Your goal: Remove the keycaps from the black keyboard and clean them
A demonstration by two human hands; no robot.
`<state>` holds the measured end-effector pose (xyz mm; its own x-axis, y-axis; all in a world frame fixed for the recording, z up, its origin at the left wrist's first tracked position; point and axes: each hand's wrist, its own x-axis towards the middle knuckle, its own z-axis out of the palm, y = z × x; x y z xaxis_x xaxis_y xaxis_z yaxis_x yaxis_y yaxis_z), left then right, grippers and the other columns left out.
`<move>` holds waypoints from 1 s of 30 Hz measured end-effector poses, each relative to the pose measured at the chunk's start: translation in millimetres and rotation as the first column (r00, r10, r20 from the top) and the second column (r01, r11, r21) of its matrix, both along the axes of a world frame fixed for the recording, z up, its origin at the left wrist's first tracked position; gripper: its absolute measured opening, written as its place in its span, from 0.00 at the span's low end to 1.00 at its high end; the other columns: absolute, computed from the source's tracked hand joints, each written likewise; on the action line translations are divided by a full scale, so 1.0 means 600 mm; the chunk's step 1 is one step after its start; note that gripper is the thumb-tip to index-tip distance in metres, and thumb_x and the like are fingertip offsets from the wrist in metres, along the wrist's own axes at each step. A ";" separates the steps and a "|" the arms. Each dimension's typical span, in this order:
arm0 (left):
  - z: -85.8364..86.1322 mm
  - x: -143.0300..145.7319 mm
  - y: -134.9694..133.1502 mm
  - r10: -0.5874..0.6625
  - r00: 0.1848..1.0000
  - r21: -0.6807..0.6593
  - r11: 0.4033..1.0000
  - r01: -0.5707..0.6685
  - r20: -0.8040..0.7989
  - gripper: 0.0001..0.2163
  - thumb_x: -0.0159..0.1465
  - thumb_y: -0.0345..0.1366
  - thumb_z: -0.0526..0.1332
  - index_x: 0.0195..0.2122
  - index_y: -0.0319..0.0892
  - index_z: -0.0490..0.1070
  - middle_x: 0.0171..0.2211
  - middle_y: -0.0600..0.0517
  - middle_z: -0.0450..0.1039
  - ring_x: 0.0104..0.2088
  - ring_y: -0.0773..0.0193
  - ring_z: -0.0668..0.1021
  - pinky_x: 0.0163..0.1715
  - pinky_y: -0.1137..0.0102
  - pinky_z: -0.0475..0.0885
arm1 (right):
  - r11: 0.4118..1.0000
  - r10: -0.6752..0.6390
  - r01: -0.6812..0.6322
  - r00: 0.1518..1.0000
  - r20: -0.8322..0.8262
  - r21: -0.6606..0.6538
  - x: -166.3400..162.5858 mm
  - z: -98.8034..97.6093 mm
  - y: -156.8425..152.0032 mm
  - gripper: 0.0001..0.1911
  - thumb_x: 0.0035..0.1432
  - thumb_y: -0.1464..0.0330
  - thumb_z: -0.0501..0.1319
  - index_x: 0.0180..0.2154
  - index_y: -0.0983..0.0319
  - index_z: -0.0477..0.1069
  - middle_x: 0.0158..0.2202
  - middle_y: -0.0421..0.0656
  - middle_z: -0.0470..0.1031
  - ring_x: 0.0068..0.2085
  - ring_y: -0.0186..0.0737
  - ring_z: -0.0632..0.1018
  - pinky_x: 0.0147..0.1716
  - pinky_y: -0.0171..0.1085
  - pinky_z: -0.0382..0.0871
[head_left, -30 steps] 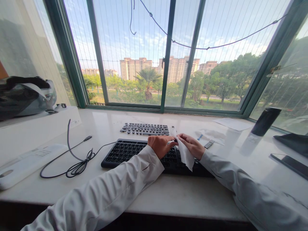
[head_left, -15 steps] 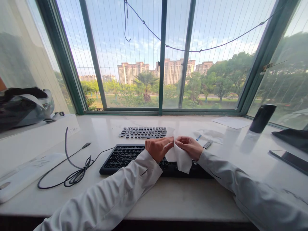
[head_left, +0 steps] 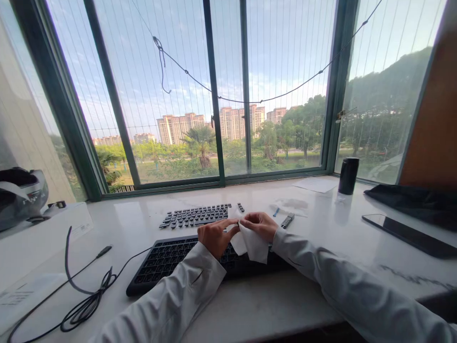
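Observation:
My left hand is closed in a pinch over the keyboard, its thumb and forefinger on a small dark piece that looks like a keycap. Against that piece, my right hand grips a white wipe, which hangs down in folds. The fingertips of both hands meet at the wipe's top edge. Under them lies a black keyboard stripped of its keycaps, its right part hidden by hands and wipe. Loose black keycaps stand in rows behind it.
A coiled black cable lies on the left. Behind my right hand are a metal puller, a small blue tool and clear plastic wrapping. Farther right stand a black cylinder and a flat phone. A helmet sits far left.
The view has turned right and tilted, so everything appears farther left. Both hands still meet at the wipe over the keyboard; a small dark piece now shows between the fingertips.

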<state>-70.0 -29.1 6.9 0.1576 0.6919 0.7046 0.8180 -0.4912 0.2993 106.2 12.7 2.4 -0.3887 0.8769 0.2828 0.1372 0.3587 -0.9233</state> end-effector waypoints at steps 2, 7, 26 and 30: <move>-0.003 0.001 -0.001 -0.025 1.000 0.030 0.999 0.025 -0.009 0.12 0.59 0.50 0.58 0.37 0.54 0.77 0.36 0.58 0.79 0.34 0.65 0.79 0.30 0.74 0.65 | 0.999 -0.039 0.039 0.999 0.026 -0.006 -0.002 0.000 -0.002 0.26 0.43 0.47 0.62 0.25 0.66 0.69 0.21 0.37 0.67 0.24 0.29 0.65 0.23 0.31 0.56; -0.006 0.001 -0.002 -0.030 1.000 0.062 0.998 0.029 0.005 0.11 0.58 0.49 0.59 0.34 0.54 0.78 0.32 0.59 0.79 0.32 0.67 0.79 0.28 0.74 0.65 | 0.998 -0.012 0.011 1.000 -0.005 -0.069 -0.001 -0.001 -0.003 0.26 0.41 0.47 0.64 0.23 0.65 0.68 0.20 0.37 0.66 0.23 0.29 0.63 0.22 0.31 0.54; -0.002 0.004 -0.005 -0.006 0.998 -0.014 1.000 0.007 0.063 0.11 0.56 0.49 0.62 0.36 0.54 0.78 0.34 0.57 0.79 0.31 0.65 0.79 0.32 0.73 0.68 | 0.983 0.136 -0.142 0.989 -0.062 -0.116 0.005 -0.008 0.002 0.26 0.43 0.49 0.64 0.30 0.67 0.74 0.25 0.40 0.73 0.26 0.31 0.69 0.27 0.32 0.58; -0.002 0.006 -0.006 -0.040 0.998 -0.037 0.998 0.042 0.055 0.09 0.56 0.48 0.62 0.36 0.56 0.78 0.35 0.58 0.79 0.35 0.66 0.79 0.34 0.73 0.68 | 0.987 0.104 -0.111 0.993 -0.062 -0.115 0.006 -0.013 0.004 0.25 0.42 0.50 0.65 0.29 0.67 0.73 0.24 0.40 0.72 0.26 0.31 0.69 0.27 0.32 0.59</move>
<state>-66.2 -32.5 5.8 0.1488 0.7123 0.6859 0.7793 -0.5114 0.3620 109.5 15.1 -5.2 -0.4688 0.8596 0.2034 0.0508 0.2561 -0.9653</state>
